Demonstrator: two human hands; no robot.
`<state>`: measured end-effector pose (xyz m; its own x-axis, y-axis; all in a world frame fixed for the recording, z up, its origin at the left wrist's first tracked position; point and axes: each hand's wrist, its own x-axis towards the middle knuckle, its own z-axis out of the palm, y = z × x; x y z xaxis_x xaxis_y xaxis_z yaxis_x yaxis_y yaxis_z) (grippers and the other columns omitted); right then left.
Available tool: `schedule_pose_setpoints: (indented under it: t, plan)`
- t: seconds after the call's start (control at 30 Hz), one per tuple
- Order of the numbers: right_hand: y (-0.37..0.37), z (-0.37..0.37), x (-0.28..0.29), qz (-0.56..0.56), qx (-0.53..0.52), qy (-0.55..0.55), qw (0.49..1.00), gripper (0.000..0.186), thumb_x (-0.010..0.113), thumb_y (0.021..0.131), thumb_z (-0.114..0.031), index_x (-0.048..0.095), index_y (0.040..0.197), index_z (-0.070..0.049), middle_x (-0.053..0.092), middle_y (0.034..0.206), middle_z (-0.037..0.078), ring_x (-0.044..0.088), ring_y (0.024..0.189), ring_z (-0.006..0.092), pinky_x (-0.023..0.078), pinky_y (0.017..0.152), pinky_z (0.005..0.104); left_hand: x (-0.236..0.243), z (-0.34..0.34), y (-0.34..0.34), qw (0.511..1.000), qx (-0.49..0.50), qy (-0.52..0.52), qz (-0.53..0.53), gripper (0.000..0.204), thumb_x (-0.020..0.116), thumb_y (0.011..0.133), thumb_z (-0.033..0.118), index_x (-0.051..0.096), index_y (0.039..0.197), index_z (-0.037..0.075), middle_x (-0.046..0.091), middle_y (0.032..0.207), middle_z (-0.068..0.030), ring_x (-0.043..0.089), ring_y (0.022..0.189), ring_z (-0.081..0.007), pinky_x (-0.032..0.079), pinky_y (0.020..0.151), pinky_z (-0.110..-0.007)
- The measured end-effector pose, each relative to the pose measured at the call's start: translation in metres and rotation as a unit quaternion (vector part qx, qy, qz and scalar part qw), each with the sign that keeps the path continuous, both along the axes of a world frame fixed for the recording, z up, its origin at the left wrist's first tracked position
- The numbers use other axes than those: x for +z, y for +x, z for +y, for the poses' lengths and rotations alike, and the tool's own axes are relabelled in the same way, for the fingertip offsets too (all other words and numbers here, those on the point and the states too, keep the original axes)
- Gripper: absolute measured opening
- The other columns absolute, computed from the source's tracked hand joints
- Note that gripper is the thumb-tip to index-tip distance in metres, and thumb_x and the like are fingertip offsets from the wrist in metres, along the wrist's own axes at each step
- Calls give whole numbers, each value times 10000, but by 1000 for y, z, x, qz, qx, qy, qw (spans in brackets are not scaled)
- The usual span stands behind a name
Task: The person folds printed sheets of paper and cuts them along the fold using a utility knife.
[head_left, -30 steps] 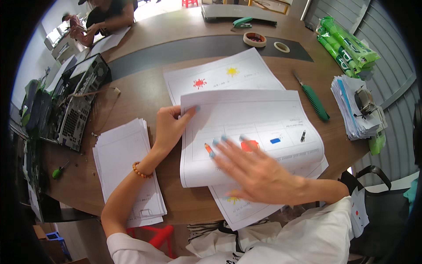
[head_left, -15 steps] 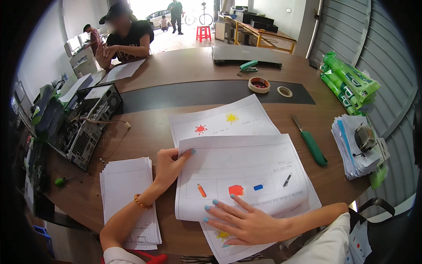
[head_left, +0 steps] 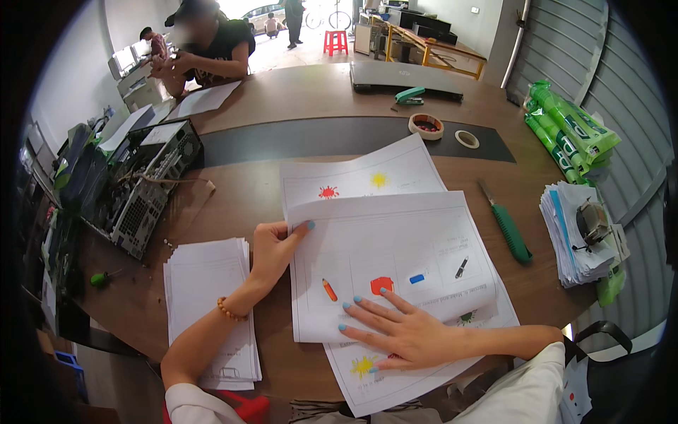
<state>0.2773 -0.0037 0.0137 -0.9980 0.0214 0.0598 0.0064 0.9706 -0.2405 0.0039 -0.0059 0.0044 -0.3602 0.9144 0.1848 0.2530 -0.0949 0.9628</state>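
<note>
One sheet [head_left: 378, 240] lies at the near middle of the desk [head_left: 244, 194], its near edge curled. Four pictures are visible on it: one pencil, one red item, one blue block, one pen. The left hand [head_left: 277, 251] is clamped on its left edge, thumb on top. The right hand [head_left: 402, 332] rests palm down at its near edge, fingers apart. At least one lower sheet [head_left: 406, 392] lies underneath; the exact count is hidden. Two splashes, one red and one yellow, show beyond the far edge of the upper sheet.

Left of the sheets: one paper stack [head_left: 208, 283], partly under the left forearm. Far left of it: one screwdriver [head_left: 99, 280] and one opened computer case [head_left: 152, 187]. Right of the sheets: one green-handled knife [head_left: 510, 233], then a second paper stack [head_left: 568, 237] and several green packs [head_left: 572, 134], not separable for an exact count.

Far side: two tape rolls, one large [head_left: 426, 136] and one small [head_left: 467, 146]; one stapler [head_left: 409, 94]; one laptop [head_left: 406, 81]. One person [head_left: 219, 56] is at the far left; one red stool [head_left: 335, 42] stands beyond the desk.
</note>
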Motion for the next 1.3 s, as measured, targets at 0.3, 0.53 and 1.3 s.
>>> schedule_pose_setpoints:
  t: [0.3, 0.53, 1.3]
  plan:
    - [-17, -17, 28, -52, -20, 51, 997, 747, 419, 864, -564, 289, 1382, -40, 271, 1427, 200, 268, 1331, 314, 193, 1063, 524, -3, 3, -4, 1000, 13, 2, 25, 270, 644, 832, 178, 673, 777, -84, 635, 605, -40, 525, 532, -30, 406, 447, -195]
    - [-48, -31, 4, 37, 73, -27, 996, 768, 380, 886, -554, 280, 1354, 46, 285, 1419, 209, 280, 1326, 309, 224, 1079, 454, -2, 4, -1, 999, 15, 13, 34, 264, 650, 824, 189, 679, 768, -67, 594, 542, -11, 478, 496, -20, 357, 418, -204]
    - [-25, 3, 27, 96, -1, -151, 984, 586, 534, 839, -134, 314, 1369, -17, 184, 1476, 166, 155, 1375, 303, 196, 1095, 456, -6, 4, -6, 998, -6, 11, 66, 251, 662, 817, 188, 680, 769, -58, 519, 518, 34, 401, 497, -12, 301, 414, -219]
